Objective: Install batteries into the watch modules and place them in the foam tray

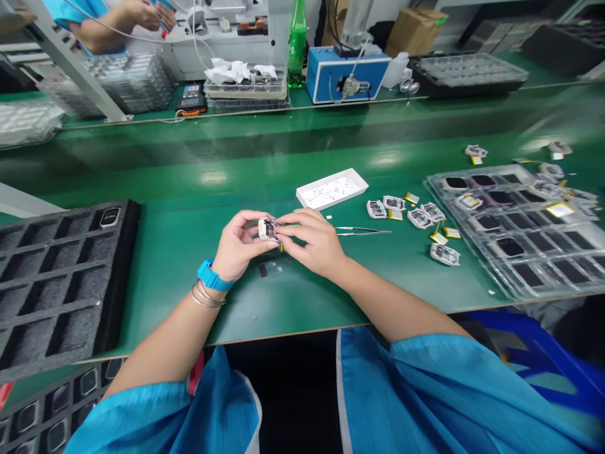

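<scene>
The left hand (pixel 239 246) and right hand (pixel 312 243) meet at 12 o'clock, raised just above the green counter (pixel 189 309). The grip is pressed together on both sides: left thumb and fingers pinch one end of a white-framed circuit module (pixel 268 229), and right fingers close over the other end, holding it off the surface. Its board looks dark and speckled with tiny components. A yellow tab (pixel 282 247) shows just below it; the fingers hide how it joins.

Progress, judged from the layout: five like modules (pixel 420 218) lie loose around 2 o'clock, with flat yellow pieces (pixel 451 232) among them. Further out at 3 o'clock, a clear moulded tray (pixel 510 230) holds dark glossy panels in its cells, and more modules sit along its far edge. At 9 o'clock, a black foam tray (pixel 61 277) shows rows of grey felt-textured cells. At 7 o'clock, dark-faced units (pixel 57 435) sit in a similar tray.

Slim steel tweezers (pixel 362 231) rest just beside the right hand, tips toward it. A shallow white tray (pixel 331 189) sits near 1 o'clock. Across the counter at 11 o'clock, a co-worker's hands (pixel 142 16) work at something small.
</scene>
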`<action>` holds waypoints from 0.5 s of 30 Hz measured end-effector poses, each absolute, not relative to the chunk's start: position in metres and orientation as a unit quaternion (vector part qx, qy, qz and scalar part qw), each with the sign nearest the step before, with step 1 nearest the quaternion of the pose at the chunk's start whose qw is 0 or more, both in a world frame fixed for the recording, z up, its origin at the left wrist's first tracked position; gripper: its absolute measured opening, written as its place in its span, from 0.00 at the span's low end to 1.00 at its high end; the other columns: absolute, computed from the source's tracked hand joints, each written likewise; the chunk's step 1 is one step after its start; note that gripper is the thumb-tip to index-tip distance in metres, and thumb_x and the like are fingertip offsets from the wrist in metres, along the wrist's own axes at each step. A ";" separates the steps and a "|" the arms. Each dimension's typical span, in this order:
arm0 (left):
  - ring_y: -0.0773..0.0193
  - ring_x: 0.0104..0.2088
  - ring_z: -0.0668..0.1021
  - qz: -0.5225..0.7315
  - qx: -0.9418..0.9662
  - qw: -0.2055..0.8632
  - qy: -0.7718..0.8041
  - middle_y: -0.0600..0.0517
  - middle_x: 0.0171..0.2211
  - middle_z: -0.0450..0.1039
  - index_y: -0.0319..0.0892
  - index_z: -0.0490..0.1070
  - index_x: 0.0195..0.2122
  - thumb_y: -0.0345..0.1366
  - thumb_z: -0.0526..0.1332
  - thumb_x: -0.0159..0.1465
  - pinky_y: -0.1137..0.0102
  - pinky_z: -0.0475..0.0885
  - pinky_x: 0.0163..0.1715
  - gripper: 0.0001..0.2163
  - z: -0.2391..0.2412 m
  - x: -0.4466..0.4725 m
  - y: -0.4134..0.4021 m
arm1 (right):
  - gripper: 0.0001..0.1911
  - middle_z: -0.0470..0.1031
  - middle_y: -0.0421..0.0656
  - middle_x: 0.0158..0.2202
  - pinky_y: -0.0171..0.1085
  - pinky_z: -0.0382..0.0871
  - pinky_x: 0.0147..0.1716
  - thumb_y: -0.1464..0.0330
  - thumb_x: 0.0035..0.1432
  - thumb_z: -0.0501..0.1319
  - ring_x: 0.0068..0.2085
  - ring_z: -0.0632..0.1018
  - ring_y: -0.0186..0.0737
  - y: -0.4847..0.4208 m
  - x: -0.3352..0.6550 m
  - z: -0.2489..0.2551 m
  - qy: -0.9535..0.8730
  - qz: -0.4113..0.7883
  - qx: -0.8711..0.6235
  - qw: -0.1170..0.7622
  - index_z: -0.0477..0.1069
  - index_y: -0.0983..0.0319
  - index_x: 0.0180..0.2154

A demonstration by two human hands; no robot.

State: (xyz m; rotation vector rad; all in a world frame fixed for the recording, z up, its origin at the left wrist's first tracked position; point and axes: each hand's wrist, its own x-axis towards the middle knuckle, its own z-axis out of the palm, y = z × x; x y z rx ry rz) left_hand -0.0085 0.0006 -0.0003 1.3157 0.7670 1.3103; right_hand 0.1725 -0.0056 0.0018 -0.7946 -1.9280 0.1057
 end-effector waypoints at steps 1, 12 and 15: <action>0.62 0.39 0.81 0.553 0.551 0.536 0.321 0.52 0.39 0.78 0.45 0.75 0.38 0.34 0.79 0.42 0.67 0.78 0.41 0.23 -0.001 -0.008 0.001 | 0.07 0.82 0.42 0.39 0.44 0.74 0.44 0.71 0.61 0.62 0.40 0.79 0.40 -0.005 0.172 0.001 -0.797 0.037 -0.323 0.508 0.79 0.56 0.35; 0.65 0.39 0.80 0.564 0.537 0.530 0.334 0.52 0.40 0.78 0.44 0.75 0.38 0.31 0.79 0.41 0.69 0.78 0.43 0.22 -0.009 -0.004 0.003 | 0.08 0.83 0.39 0.38 0.48 0.70 0.56 0.73 0.59 0.60 0.39 0.80 0.38 -0.003 0.169 -0.007 -0.800 0.023 -0.352 0.486 0.75 0.57 0.30; 0.65 0.39 0.80 0.557 0.518 0.553 0.339 0.52 0.40 0.78 0.42 0.76 0.39 0.31 0.79 0.41 0.70 0.78 0.42 0.23 -0.008 -0.004 0.003 | 0.07 0.82 0.40 0.37 0.46 0.71 0.55 0.74 0.58 0.60 0.39 0.81 0.38 -0.002 0.168 -0.006 -0.796 0.028 -0.348 0.494 0.74 0.58 0.31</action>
